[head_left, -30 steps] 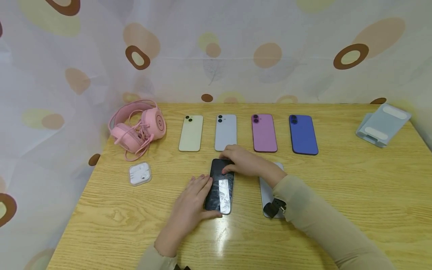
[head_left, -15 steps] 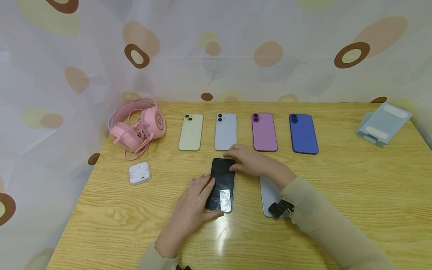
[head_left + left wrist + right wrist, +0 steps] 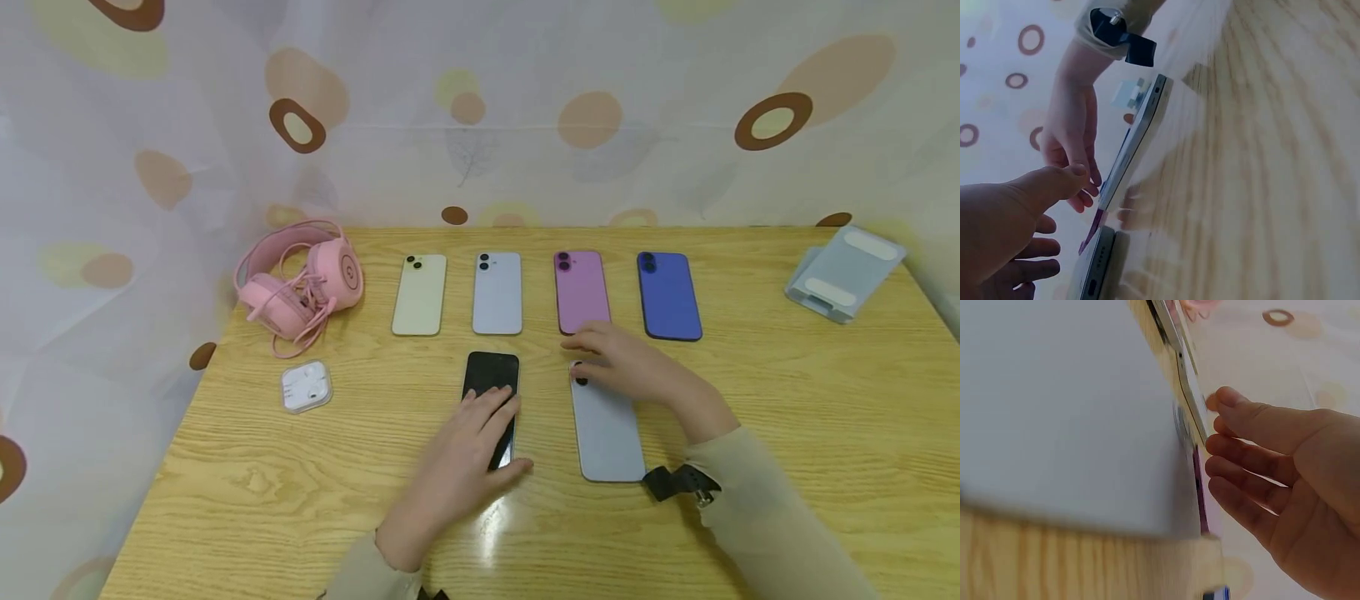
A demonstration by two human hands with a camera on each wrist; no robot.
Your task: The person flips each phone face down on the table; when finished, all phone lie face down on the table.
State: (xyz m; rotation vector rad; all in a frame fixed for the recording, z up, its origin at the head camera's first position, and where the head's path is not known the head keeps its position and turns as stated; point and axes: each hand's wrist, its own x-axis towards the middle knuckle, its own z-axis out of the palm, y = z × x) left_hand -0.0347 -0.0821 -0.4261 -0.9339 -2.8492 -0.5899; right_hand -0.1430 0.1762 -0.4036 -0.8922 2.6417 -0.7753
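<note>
Head view, looking down on a wooden bench [image 3: 247, 500]: my right hand [image 3: 628, 362] has just left the top end of the black-screened phone [image 3: 491, 368] and now hovers at the upper end of the pale phone [image 3: 609, 446], which lies back-up below my thumb. My left hand [image 3: 465, 450], a moment ago along the black-screened phone's left side, now reaches across it, so that phone lies screen-up beneath my left fingers. I take this to mean the work is passing from one phone to its neighbour. Farther from me than my fingers, four phones lie back-up in a row: yellow [image 3: 419, 296], light blue [image 3: 497, 293], purple [image 3: 582, 292], blue [image 3: 671, 296]. The purple one is just past my right fingertips. Well left of my left fingers are pink headphones [image 3: 335, 275] and boxed earphones [image 3: 306, 386].

Left wrist view, turned sideways: it shows what the head view cannot, a gap between my relaxed, empty left fingers and the black-screened phone, plus the charging port [image 3: 1092, 286] in its near edge.

Right wrist view: the pale phone's back looms beside my right fingers. They are loosely curved, holding nothing, and appear clear of it, though from above my thumb overlaps its camera.
</note>
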